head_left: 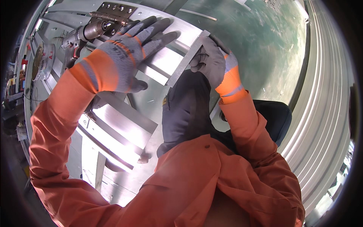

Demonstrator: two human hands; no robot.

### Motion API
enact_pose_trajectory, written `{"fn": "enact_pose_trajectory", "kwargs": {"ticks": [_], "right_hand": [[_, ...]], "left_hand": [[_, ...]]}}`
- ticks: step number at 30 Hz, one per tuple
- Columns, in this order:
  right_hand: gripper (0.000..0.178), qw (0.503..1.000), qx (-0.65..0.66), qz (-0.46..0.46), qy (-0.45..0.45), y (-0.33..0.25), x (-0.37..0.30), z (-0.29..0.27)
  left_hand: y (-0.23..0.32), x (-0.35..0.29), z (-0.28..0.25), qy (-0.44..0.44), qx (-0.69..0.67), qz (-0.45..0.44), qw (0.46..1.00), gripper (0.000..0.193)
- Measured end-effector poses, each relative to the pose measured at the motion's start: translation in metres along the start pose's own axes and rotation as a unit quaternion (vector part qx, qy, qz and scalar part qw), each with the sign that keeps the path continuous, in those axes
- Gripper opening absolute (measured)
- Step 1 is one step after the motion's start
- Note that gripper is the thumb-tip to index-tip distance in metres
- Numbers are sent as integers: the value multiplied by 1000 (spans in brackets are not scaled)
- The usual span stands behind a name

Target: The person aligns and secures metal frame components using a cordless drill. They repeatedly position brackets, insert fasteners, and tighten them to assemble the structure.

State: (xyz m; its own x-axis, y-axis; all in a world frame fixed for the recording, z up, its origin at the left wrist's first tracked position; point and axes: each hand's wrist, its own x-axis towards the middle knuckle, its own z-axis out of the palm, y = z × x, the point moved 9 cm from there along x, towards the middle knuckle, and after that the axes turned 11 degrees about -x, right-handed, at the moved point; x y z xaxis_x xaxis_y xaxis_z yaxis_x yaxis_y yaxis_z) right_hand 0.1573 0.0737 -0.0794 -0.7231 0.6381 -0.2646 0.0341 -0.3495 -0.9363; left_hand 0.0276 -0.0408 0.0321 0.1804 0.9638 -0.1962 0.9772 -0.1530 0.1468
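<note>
My left hand, in a grey and orange work glove, lies with fingers spread over a silvery metal frame. A power drill lies just left of it, its chuck close to a dark metal hinge with holes. My right hand, gloved alike, has its fingers closed round a narrow grey metal bar. The bar stands at a slant across the near end of the frame, above my knee. The underside of my right-hand grip is hidden.
A round container stands left of the drill. Shiny metal panels lie near my left forearm. A black seat is by my right elbow. Long pale ribbed profiles run along the right, beside a green floor.
</note>
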Motion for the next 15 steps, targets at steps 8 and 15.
{"fn": "enact_pose_trajectory", "kwargs": {"ticks": [8,15], "right_hand": [[28,1000,5,10,-7,-5,-2,0],[30,997,-62,-21,47,-10,-8,-14]], "left_hand": [[-10,15,42,-22,18,-86,996,131],[1,29,40,20,-37,-39,998,133]]}}
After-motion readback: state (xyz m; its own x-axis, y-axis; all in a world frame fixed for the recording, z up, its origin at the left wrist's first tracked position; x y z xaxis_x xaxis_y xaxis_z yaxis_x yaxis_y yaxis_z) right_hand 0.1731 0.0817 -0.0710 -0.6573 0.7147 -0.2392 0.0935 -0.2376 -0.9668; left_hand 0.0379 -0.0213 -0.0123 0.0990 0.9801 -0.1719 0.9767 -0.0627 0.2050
